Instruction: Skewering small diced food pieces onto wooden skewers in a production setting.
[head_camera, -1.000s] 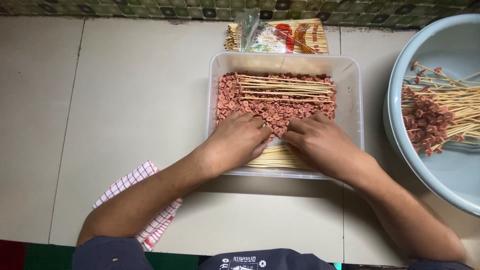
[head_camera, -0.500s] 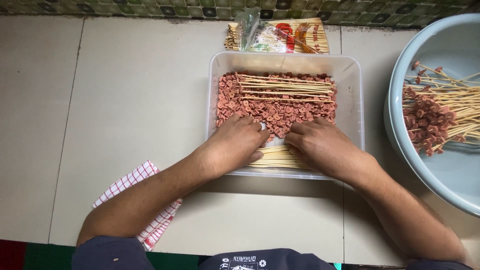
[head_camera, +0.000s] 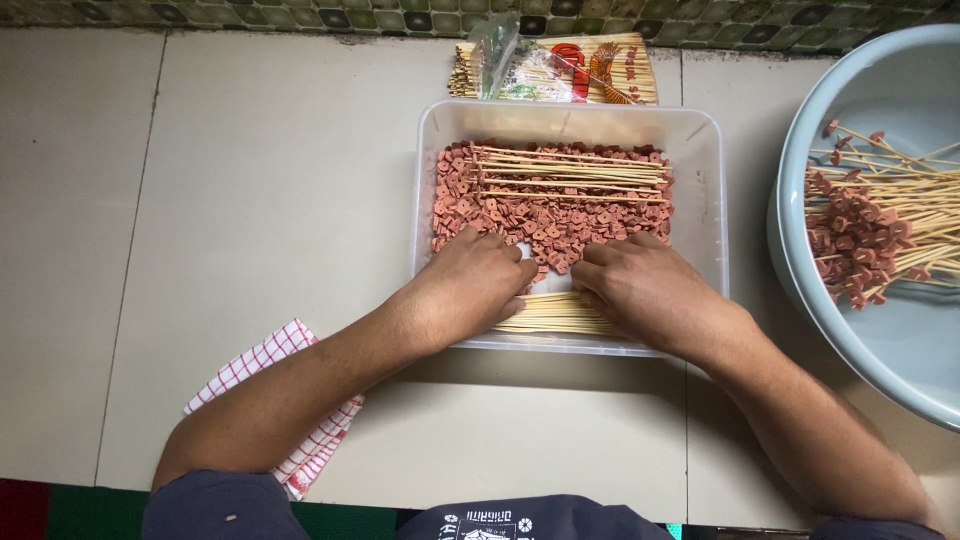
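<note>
- Pale beige floor tiles (head_camera: 250, 180) fill most of the frame, with thin grout lines running top to bottom.
- A band of small green mosaic tiles (head_camera: 300, 14) runs along the top edge.
- Red and green matting (head_camera: 60, 510) shows at lower left.
- Light is soft and even.

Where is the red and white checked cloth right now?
The checked cloth lies on the tiled floor at lower left of the head view, partly under the person's left forearm, left of the clear plastic tub.

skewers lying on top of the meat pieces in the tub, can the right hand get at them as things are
Probably yes: the right hand is already inside the clear tub, and the loose skewers lie uncovered on the meat pieces just beyond its fingertips.
</note>
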